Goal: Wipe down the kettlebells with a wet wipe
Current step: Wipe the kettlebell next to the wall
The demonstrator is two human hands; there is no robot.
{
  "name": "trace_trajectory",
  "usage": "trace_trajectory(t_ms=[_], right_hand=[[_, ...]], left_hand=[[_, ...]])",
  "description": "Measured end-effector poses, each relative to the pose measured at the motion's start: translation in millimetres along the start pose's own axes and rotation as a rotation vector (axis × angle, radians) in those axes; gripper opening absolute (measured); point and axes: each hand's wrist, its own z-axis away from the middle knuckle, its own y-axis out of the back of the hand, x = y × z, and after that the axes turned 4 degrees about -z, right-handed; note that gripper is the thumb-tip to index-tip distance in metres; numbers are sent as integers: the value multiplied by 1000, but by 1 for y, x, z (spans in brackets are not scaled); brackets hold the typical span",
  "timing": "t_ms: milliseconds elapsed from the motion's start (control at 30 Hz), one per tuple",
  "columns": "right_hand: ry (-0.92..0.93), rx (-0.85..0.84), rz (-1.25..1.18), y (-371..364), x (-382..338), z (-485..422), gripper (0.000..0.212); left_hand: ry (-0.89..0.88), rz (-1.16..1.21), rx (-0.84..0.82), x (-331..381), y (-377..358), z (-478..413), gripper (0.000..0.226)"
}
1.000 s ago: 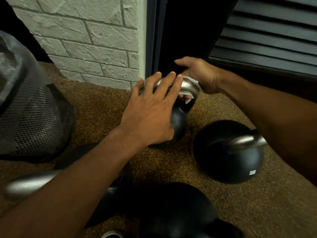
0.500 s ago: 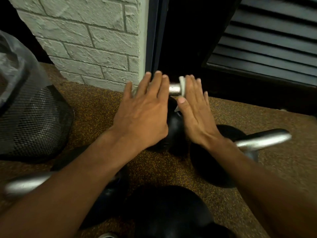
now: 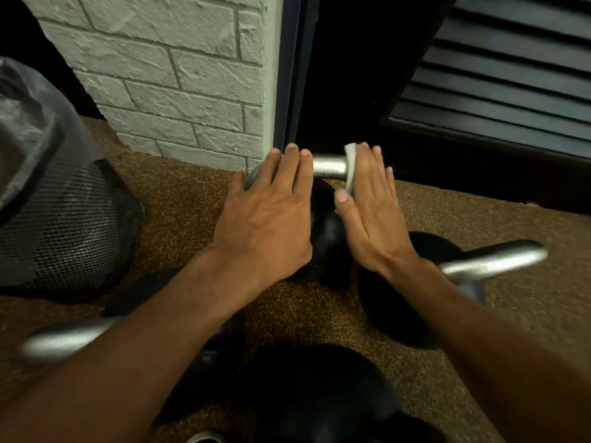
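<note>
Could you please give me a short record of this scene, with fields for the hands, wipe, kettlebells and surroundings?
Left hand: flat, fingers straight, resting on the far kettlebell's handle
Right hand: fingers straight, pressing the wipe on that handle
Wipe: white, at the handle's right end
Others: right kettlebell, left kettlebell, near kettlebell, on the floor
Surroundings: mesh bin at left, brick wall behind

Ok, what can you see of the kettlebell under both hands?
The kettlebell has a round black body and a silvery metal handle. It stands on the speckled floor by the brick wall corner. The left hand lies flat on the handle's left end; the right hand presses a white wipe against its right end.
</note>
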Motion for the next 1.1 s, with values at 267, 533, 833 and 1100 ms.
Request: trace_trajectory(t_ms=[267, 533, 833, 1100], right_hand=[[144, -112, 119, 11, -16, -24, 72], [-295, -371, -273, 44, -22, -83, 66], [-474, -922, -470, 41, -34, -133, 74], [-11, -206, 67, 25, -32, -54, 37]], left_hand=[[-9, 4, -25, -4, 3, -2, 102], [23, -86, -14, 9, -6, 3, 110], [34, -114, -5, 7, -13, 0, 118], [17, -102, 10, 7, -13, 2, 124]])
